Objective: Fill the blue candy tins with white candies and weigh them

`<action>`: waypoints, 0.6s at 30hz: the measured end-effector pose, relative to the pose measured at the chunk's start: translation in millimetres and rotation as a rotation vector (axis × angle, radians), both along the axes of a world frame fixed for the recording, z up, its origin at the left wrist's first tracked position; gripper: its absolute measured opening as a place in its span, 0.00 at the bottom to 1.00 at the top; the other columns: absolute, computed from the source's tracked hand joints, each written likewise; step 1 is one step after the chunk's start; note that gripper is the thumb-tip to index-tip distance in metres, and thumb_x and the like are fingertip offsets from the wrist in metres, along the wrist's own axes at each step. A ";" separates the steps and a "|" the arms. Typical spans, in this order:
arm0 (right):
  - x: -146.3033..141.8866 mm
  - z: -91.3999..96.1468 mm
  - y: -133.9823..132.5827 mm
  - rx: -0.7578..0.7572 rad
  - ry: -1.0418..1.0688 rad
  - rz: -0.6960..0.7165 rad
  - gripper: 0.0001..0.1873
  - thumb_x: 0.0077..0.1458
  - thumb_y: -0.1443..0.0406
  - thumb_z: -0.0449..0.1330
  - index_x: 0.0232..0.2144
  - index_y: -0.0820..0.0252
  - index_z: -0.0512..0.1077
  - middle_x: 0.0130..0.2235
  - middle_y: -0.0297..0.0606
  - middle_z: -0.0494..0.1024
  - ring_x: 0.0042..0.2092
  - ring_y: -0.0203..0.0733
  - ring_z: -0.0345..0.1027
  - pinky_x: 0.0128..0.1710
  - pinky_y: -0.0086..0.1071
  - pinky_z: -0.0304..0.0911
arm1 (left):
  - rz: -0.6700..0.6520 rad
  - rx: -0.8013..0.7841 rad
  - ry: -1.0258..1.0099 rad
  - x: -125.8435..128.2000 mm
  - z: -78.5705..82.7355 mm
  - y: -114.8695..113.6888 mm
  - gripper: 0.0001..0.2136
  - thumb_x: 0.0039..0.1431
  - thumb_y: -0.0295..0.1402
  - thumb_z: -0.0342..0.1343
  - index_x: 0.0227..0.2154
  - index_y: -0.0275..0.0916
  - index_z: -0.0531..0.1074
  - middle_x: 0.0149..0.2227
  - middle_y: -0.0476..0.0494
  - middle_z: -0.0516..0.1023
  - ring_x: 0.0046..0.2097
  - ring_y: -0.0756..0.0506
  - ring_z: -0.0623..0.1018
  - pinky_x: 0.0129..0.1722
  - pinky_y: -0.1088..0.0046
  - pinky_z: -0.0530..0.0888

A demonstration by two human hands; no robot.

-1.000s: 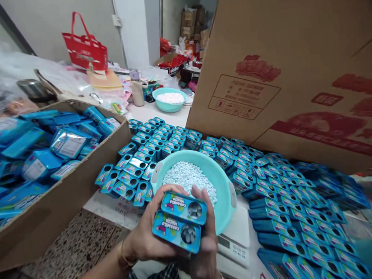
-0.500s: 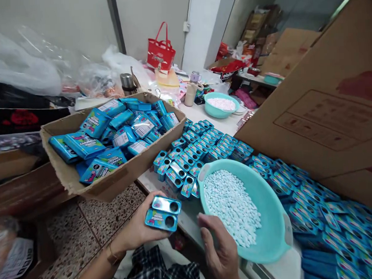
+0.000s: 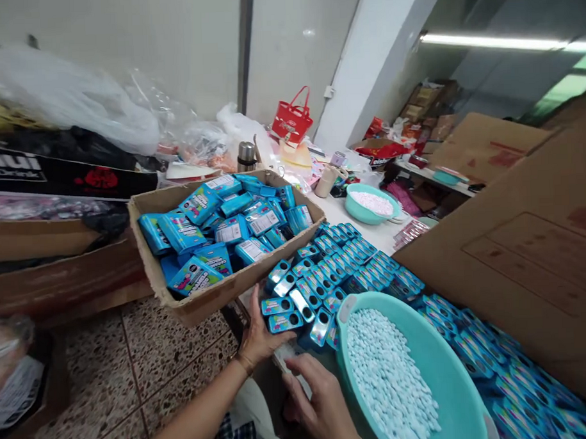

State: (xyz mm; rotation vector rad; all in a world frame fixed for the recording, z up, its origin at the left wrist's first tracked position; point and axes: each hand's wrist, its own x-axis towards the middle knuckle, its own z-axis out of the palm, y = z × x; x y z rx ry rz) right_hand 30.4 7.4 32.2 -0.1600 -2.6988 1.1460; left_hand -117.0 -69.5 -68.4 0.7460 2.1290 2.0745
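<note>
Item: two blue boxes, narrow faces turning upward, each showing coloured print and a dark round window. Your left hand is gripping the pair and holding it just beside the rows of standing boxes at the near edge of the counter. Your right hand is hanging open, fingers loosely bent, beside the turquoise basin of pale pellets. Hard to make out: your left hand is covering the pair's lower sides; the lettering is blurring; the view's bottom edge is cutting off the basin
</note>
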 end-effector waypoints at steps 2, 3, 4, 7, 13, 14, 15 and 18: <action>-10.3 15.6 3.8 0.026 0.008 0.071 0.11 0.61 0.64 0.53 0.45 0.53 0.71 0.39 0.39 0.77 0.41 0.43 0.73 0.39 0.35 0.68 | 0.011 0.005 0.040 -4.4 -4.1 0.0 0.64 0.32 0.43 0.73 0.65 0.43 0.32 0.68 0.29 0.42 0.68 0.31 0.47 0.66 0.49 0.49; -18.1 26.2 5.6 0.044 0.014 0.111 0.12 0.61 0.65 0.53 0.46 0.53 0.71 0.41 0.39 0.77 0.42 0.43 0.72 0.41 0.35 0.68 | 0.024 -0.003 0.063 -6.8 -5.9 -1.0 0.64 0.32 0.43 0.73 0.66 0.42 0.33 0.68 0.28 0.42 0.68 0.30 0.47 0.66 0.48 0.48; -28.2 38.3 7.0 0.065 0.024 0.149 0.13 0.61 0.65 0.54 0.48 0.52 0.70 0.42 0.40 0.77 0.44 0.43 0.72 0.42 0.35 0.68 | 0.037 -0.020 0.085 -9.0 -7.4 -2.4 0.64 0.32 0.43 0.73 0.66 0.41 0.34 0.67 0.27 0.43 0.68 0.29 0.48 0.66 0.48 0.48; -73.5 77.9 6.4 0.144 0.082 0.249 0.15 0.61 0.65 0.54 0.50 0.51 0.69 0.42 0.40 0.76 0.43 0.44 0.71 0.41 0.36 0.68 | 0.059 -0.068 0.118 -13.2 -8.8 -8.1 0.61 0.34 0.43 0.72 0.66 0.41 0.36 0.67 0.28 0.43 0.68 0.28 0.47 0.66 0.48 0.47; -213.6 116.4 -31.8 0.392 0.164 0.390 0.21 0.58 0.54 0.57 0.51 0.55 0.68 0.47 0.44 0.74 0.51 0.50 0.66 0.48 0.45 0.63 | -0.023 -0.149 0.007 -6.0 -3.8 -20.7 0.72 0.22 0.48 0.74 0.66 0.42 0.29 0.67 0.26 0.38 0.68 0.22 0.40 0.64 0.38 0.47; -236.0 113.8 -41.3 0.447 0.121 0.430 0.26 0.55 0.51 0.59 0.51 0.56 0.67 0.48 0.45 0.74 0.52 0.53 0.65 0.48 0.46 0.63 | -0.032 -0.177 -0.029 -2.7 -5.3 -23.6 0.72 0.23 0.47 0.74 0.66 0.44 0.27 0.68 0.26 0.37 0.68 0.23 0.40 0.64 0.38 0.47; -255.8 109.3 -50.6 0.500 0.065 0.468 0.30 0.51 0.48 0.62 0.51 0.59 0.67 0.47 0.47 0.73 0.52 0.55 0.64 0.47 0.47 0.63 | -0.036 -0.198 -0.059 1.1 -8.1 -27.1 0.72 0.24 0.47 0.74 0.66 0.46 0.25 0.68 0.28 0.35 0.68 0.24 0.39 0.64 0.39 0.46; -294.2 90.2 -73.9 0.674 -0.124 0.531 0.40 0.38 0.44 0.68 0.46 0.66 0.68 0.44 0.54 0.74 0.50 0.61 0.65 0.46 0.48 0.62 | -0.043 -0.225 -0.120 12.2 -22.4 -41.6 0.73 0.24 0.46 0.74 0.65 0.50 0.21 0.69 0.31 0.33 0.68 0.24 0.38 0.65 0.40 0.45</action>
